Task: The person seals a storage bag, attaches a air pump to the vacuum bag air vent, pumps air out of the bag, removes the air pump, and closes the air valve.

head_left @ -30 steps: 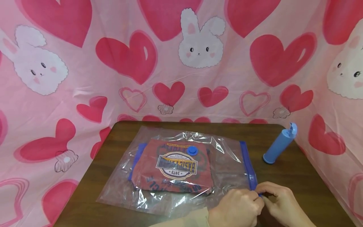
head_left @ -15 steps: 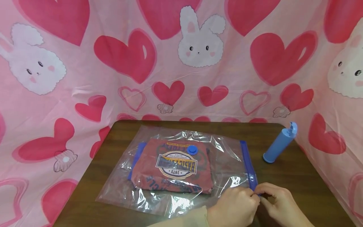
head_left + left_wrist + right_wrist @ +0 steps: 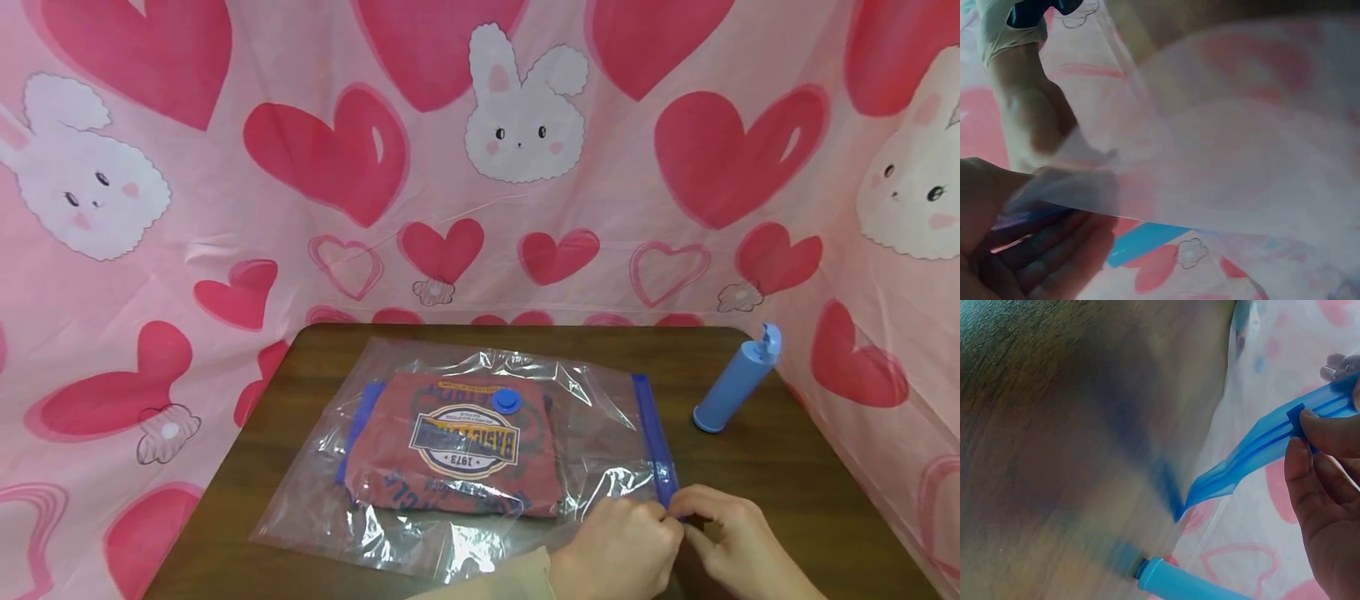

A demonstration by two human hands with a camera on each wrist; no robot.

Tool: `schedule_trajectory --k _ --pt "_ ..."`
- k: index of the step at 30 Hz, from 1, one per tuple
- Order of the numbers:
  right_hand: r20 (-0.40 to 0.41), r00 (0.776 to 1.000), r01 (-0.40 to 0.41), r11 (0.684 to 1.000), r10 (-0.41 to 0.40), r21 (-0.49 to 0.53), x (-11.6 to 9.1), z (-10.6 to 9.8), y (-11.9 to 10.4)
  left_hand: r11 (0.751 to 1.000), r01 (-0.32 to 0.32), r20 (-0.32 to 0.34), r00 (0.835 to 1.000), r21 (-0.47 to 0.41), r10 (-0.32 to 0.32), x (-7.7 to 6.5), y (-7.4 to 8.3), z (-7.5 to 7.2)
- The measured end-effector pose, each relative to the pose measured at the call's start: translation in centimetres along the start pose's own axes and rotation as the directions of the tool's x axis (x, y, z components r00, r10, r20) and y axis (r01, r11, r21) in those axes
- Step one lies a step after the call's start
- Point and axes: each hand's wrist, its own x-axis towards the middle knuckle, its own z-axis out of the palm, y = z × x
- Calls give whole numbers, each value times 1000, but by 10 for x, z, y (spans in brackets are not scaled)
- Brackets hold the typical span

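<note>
A clear plastic storage bag [image 3: 600,433] lies on the table with a folded red printed garment [image 3: 450,483] inside. It has a round blue valve [image 3: 507,401] on top and a blue zip strip [image 3: 654,433] along its right edge. At the strip's near end my left hand [image 3: 618,546] grips the bag's edge, its fingers curled. Close beside it, my right hand [image 3: 731,533] pinches a small dark blue slider [image 3: 1297,420] between thumb and finger on the strip, as the right wrist view shows. In the left wrist view, clear film partly covers my left hand [image 3: 1041,256].
A blue hand pump [image 3: 735,387] stands tilted in view at the right of the brown wooden table [image 3: 787,483]. Pink cloth [image 3: 570,200] with hearts and rabbits hangs behind the table and along both sides.
Both hands stay at the strip's near end and have shifted very slightly left. The head view has moved a little; the garment and pump stay in place.
</note>
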Motion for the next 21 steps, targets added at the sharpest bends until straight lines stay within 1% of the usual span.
schedule_trajectory --k 6,9,13,16,21 --pt "22 1000 15 998 -14 -59 5 -2 -1 997 -72 -37 997 -28 71 -4 -5 2" --pt "1 999 35 998 -35 -53 5 0 1 994 -95 -40 995 -48 93 -5 -7 3" --pt "-5 999 39 998 -39 -44 3 4 5 993 -94 -17 996 -74 93 -7 -9 4" --pt "0 1000 22 998 -22 -52 2 7 8 992 -86 1 996 -87 87 -9 -9 6" --pt "-11 1000 -22 998 22 -67 3 9 12 992 -74 -3 997 -99 74 -10 -9 5"
